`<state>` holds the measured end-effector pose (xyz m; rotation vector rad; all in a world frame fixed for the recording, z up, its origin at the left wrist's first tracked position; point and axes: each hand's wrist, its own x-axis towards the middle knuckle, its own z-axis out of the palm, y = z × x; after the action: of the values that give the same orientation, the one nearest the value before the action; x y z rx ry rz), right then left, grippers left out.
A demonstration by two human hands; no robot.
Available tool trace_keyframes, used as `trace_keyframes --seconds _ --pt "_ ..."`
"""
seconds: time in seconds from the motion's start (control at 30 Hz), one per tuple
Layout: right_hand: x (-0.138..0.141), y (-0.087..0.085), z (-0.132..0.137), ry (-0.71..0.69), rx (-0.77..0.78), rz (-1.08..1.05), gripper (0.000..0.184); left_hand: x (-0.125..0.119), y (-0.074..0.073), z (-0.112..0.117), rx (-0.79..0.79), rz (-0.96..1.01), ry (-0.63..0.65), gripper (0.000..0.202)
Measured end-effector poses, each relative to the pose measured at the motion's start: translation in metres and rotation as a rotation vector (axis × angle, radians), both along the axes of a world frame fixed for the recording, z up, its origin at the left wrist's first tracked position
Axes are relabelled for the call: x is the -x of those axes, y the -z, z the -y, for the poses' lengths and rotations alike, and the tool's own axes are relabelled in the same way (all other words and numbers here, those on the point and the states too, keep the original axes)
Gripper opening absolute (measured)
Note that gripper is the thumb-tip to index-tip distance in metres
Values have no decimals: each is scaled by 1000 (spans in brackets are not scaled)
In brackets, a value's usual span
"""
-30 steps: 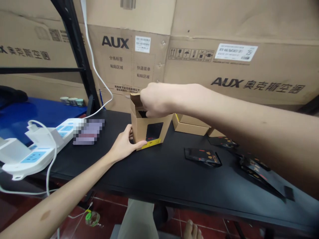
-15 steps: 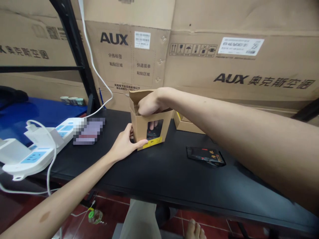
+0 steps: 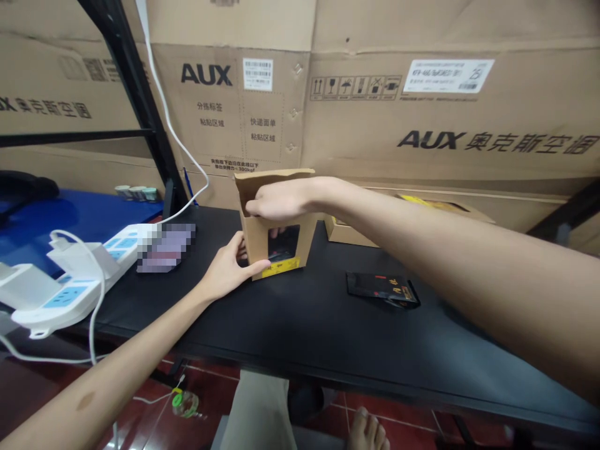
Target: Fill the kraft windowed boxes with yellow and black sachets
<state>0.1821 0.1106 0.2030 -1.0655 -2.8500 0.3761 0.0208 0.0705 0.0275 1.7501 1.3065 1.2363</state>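
A kraft paper box (image 3: 281, 250) with a dark window and a yellow strip at its base stands upright on the black table (image 3: 281, 325), its top flap raised. My left hand (image 3: 229, 265) grips the box's lower left side, with the thumb along the front. My right hand (image 3: 276, 202) reaches in through the open top, and its fingertips show faintly behind the window. A black pouch (image 3: 284, 249) sits inside the box, though I cannot tell if those fingers hold it. Another black pouch (image 3: 382, 289) lies on the table to the right.
A white power strip (image 3: 70, 295) with plugged-in chargers and cables lies at the left, beside a pixelated blurred object (image 3: 166, 248). Flat kraft boxes (image 3: 349, 233) stand behind my right arm. Large AUX cartons (image 3: 375, 112) form a wall behind the table.
My right hand has gone lower into the box and shifted left, and its forearm now lies flatter. The box has moved slightly left, still in my left hand's grip.
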Motion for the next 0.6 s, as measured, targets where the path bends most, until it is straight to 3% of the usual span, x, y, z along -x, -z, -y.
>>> trace_keyframes --seconds 0.1,0.17,0.3,0.37,0.47,0.6 --pt "-38 -12 27 -49 -279 -41 27 -1 2 -2 11 40 -9 68" --pt "-70 -9 39 -15 -420 -87 24 -1 3 -3 13 54 -11 71" --pt "-134 25 44 287 -239 234 15 -1 2 -3 25 56 -30 73" --pt "-158 48 42 404 -117 376 39 -2 1 -2 27 57 -38 74" --pt "-175 74 41 411 17 440 67 -2 1 -2 24 58 -43 75" --pt "-172 92 41 315 43 382 66 -1 3 -3 12 39 -47 76"
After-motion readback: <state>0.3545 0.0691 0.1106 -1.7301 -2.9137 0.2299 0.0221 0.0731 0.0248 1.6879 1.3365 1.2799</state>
